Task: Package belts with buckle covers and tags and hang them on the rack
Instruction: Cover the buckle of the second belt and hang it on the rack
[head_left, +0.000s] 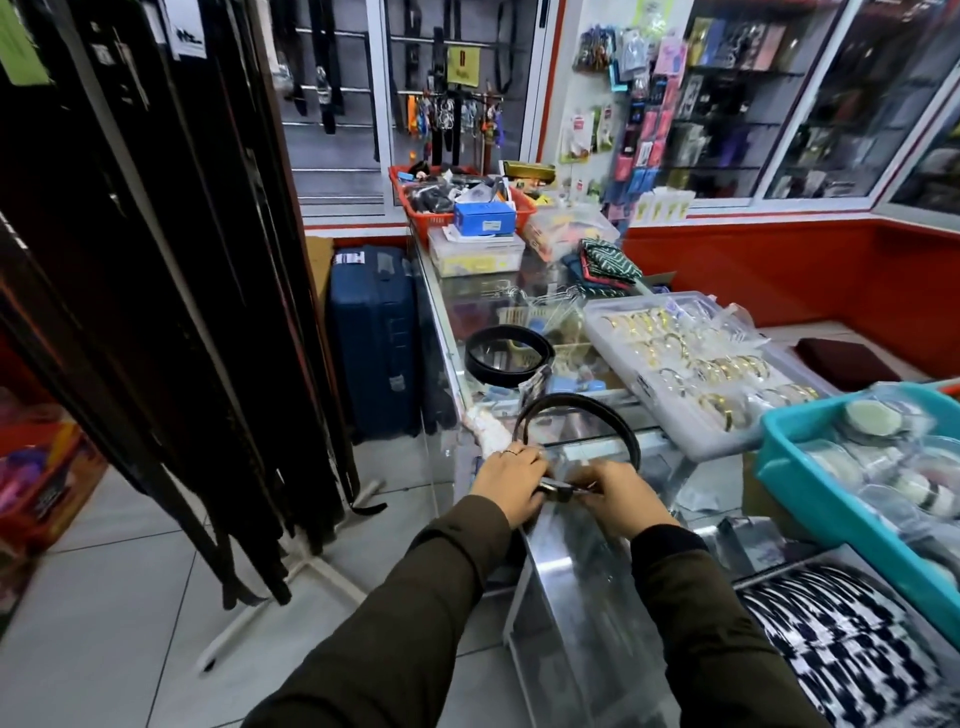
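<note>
1. The left hand (511, 480) and right hand (618, 496) were both clamped on the buckle (558, 490) of a looped belt (582, 415) at the glass counter (571, 561) edge.
2. A cover seemed to be going on; I could not see a tag.
3. Another coiled belt (509, 354) waited further along the counter.
4. The rack (182, 312) to the left already held many belts; this 1 was not yet hung.

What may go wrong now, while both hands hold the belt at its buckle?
The belt loops up loose above the left hand and right hand, so it might spring and knock the tray of bracelets close beside it. The work sits near the glass counter's edge; a small part could perhaps drop to the floor.
</note>
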